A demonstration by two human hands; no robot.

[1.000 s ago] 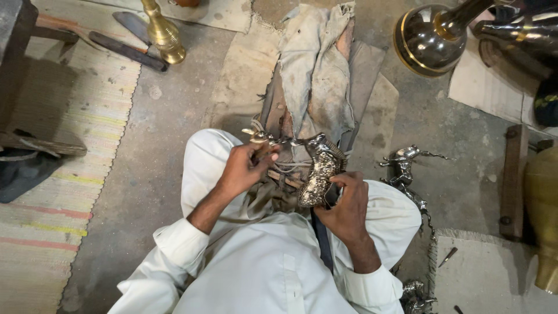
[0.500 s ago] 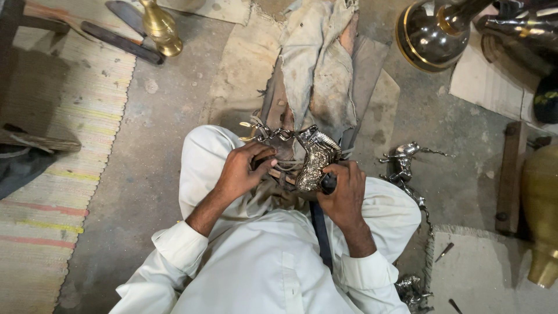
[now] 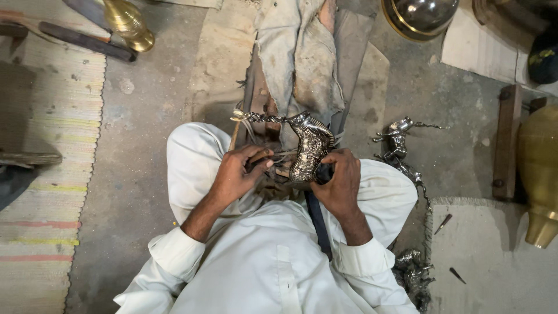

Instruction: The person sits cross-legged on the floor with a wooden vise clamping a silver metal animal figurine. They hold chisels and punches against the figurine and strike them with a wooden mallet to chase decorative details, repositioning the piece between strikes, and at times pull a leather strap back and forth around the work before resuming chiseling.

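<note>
The embossed silver-coloured metal animal figure (image 3: 311, 152) now stands more upright than a second ago, its twisted horn stretching left. Left of it, the left hand (image 3: 237, 174) curls its grip round thin rods beside the figure; the right hand (image 3: 340, 181), just right, closes its grip on the figure's lower end, above the lap. Farther right, a second silver metal figurine (image 3: 398, 139) lies on the concrete floor (image 3: 145, 116).

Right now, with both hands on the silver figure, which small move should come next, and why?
Probably a slight turn of the silver animal figure with the right hand. The left hand holds a thin tool at its side, and only part of the patterned surface faces it.
</note>
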